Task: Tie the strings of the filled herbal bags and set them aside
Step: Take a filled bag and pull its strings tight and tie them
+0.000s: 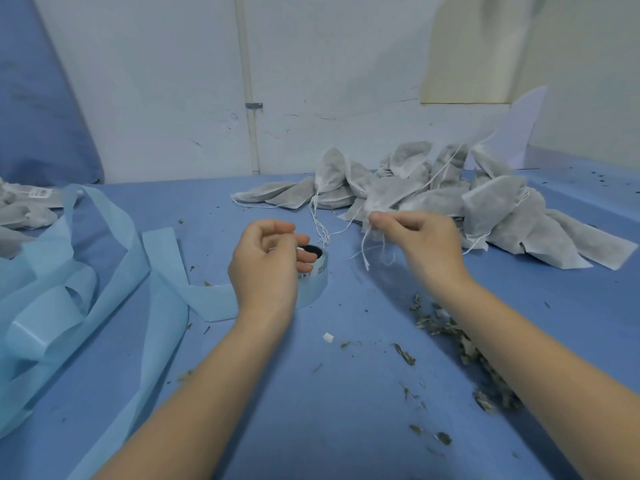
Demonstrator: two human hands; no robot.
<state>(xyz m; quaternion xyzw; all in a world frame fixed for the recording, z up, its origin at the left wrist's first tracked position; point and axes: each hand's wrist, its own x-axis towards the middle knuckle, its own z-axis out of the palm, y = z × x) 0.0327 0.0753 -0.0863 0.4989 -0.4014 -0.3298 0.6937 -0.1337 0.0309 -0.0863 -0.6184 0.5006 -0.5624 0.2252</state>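
A heap of grey filled herbal bags [433, 188] with white drawstrings lies at the back right of the blue table [311, 393]. My right hand [419, 240] pinches the gathered neck and white strings [365, 247] of one bag at the heap's near edge; the string ends dangle below my fingers. My left hand [268, 261] hovers over a roll of light blue ribbon [311, 282], fingers curled; whether it holds a string end is unclear. Several more bags [20, 213] lie at the far left edge.
Loose light blue ribbon [69, 299] sprawls over the left side of the table. Dried herb crumbs [464, 351] are scattered beside my right forearm, and a small white scrap [328, 337] lies in the middle. A white wall with a pipe [251, 98] stands behind.
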